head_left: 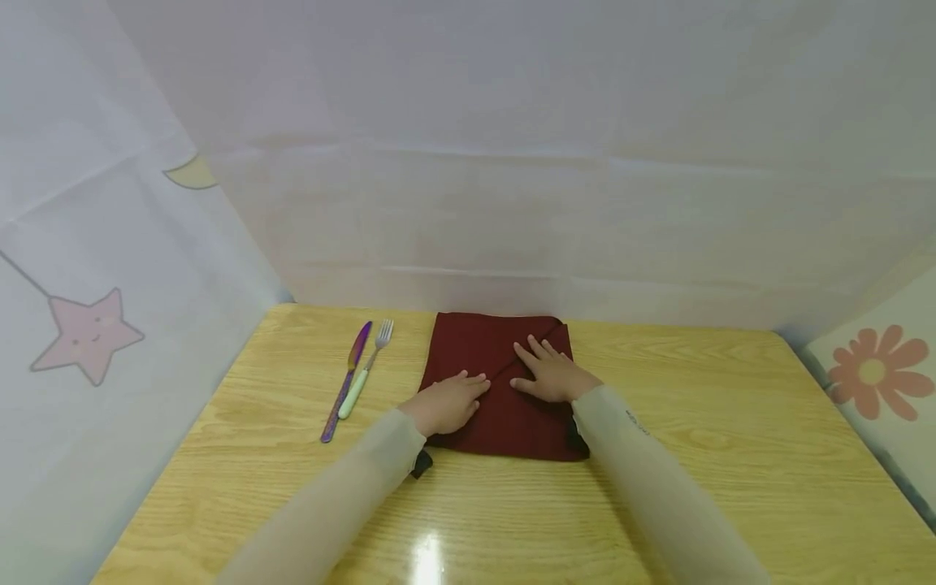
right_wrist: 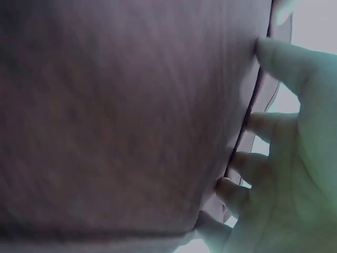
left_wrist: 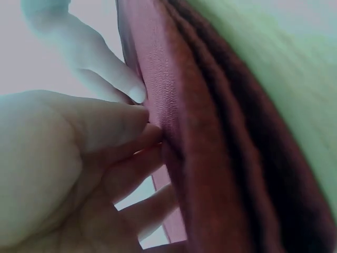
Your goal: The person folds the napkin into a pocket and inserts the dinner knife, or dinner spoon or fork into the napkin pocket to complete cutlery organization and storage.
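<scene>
A dark red folded cloth lies on the wooden table, with a diagonal fold line running across its top. My left hand rests on its left part, fingers stretched out. On the upper right part my right hand presses with spread fingers. In the left wrist view the cloth shows several stacked layers at its edge, and the left hand's fingertips touch its top. The right wrist view has the right hand with its fingertips against the cloth.
Left of the cloth lie a purple iridescent knife and a fork with a pale green handle, side by side. A light wall sheet rises behind the wooden table. Black bands show at both wrists.
</scene>
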A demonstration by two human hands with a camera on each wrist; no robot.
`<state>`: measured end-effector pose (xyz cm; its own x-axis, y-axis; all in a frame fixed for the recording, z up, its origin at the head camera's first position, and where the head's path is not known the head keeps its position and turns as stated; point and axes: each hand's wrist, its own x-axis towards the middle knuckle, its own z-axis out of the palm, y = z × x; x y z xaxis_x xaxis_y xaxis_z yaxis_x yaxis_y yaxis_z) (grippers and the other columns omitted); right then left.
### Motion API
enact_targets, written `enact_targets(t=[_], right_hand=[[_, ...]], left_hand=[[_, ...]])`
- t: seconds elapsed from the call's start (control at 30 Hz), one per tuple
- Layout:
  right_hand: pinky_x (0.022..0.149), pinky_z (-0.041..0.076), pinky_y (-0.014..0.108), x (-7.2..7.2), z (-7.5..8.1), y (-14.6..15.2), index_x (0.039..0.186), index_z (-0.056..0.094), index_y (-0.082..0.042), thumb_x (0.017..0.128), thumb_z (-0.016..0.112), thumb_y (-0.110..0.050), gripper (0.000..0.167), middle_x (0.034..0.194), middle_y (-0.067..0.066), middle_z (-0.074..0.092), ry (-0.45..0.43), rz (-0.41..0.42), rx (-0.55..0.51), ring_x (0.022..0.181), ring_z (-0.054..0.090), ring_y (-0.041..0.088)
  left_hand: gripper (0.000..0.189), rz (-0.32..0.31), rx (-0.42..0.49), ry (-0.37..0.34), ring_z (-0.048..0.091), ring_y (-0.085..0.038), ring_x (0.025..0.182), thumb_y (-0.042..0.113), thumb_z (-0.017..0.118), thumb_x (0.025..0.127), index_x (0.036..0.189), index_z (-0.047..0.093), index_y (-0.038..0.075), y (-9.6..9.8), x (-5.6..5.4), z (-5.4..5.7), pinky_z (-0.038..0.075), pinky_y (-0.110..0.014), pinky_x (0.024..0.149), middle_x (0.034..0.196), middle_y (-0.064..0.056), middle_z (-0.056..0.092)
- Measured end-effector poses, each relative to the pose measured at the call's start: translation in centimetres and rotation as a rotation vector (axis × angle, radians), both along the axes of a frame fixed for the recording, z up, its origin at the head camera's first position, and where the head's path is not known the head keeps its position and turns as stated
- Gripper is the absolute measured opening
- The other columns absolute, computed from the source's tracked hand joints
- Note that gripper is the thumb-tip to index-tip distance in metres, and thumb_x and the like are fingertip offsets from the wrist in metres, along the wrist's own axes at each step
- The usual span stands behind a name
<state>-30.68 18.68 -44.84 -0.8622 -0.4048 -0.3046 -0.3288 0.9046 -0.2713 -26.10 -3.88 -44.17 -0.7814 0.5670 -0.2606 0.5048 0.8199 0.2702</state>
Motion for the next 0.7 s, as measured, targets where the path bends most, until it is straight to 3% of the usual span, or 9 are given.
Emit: enact_targets(t=[0.13, 0.23, 0.5, 0.7], right_hand=[[0.121, 0.015, 0.06, -1.0, 0.1, 0.4, 0.162, 0.014, -0.004, 0.102, 0.053, -0.052, 0.086, 0.167, 0.024, 0.004, -0.018, -0.028, 0.006, 0.152, 0.004, 0.046], [0.12, 0.015, 0.061, -1.5, 0.2, 0.8, 0.162, 0.012, -0.004, 0.098, 0.057, -0.059, 0.096, 0.167, 0.025, 0.004, -0.015, -0.068, 0.029, 0.153, 0.005, 0.044], [0.12, 0.014, 0.062, -2.0, 0.3, 1.1, 0.162, 0.009, -0.003, 0.088, 0.067, -0.066, 0.114, 0.167, 0.025, 0.002, 0.002, -0.157, 0.033, 0.154, 0.006, 0.041], [0.119, 0.018, 0.061, -2.5, 0.3, 1.1, 0.162, 0.007, -0.002, 0.084, 0.07, -0.068, 0.12, 0.167, 0.026, 0.0, -0.021, -0.177, 0.023, 0.152, 0.011, 0.045]], left_hand=[[0.043, -0.003, 0.013, -0.026, 0.036, -0.03, 0.147, 0.013, 0.048, 0.108, 0.151, 0.047, 0.005, -1.2, 0.9, 0.2, 0.031, -0.042, 0.118, 0.158, -0.01, 0.04], [0.042, 0.015, 0.027, -0.038, 0.038, -0.029, 0.145, 0.012, 0.048, 0.108, 0.149, 0.048, 0.003, -2.3, 2.0, 0.3, 0.032, -0.041, 0.118, 0.157, -0.011, 0.042], [0.037, 0.019, 0.075, 0.03, 0.05, -0.033, 0.137, 0.005, 0.052, 0.105, 0.14, 0.055, -0.008, -5.4, 4.7, 0.8, 0.042, -0.043, 0.11, 0.147, -0.021, 0.052], [0.035, 0.002, 0.072, 0.094, 0.06, -0.036, 0.125, 0.005, 0.059, 0.102, 0.133, 0.06, -0.01, -7.0, 5.8, 1.1, 0.051, -0.044, 0.1, 0.137, -0.023, 0.06]])
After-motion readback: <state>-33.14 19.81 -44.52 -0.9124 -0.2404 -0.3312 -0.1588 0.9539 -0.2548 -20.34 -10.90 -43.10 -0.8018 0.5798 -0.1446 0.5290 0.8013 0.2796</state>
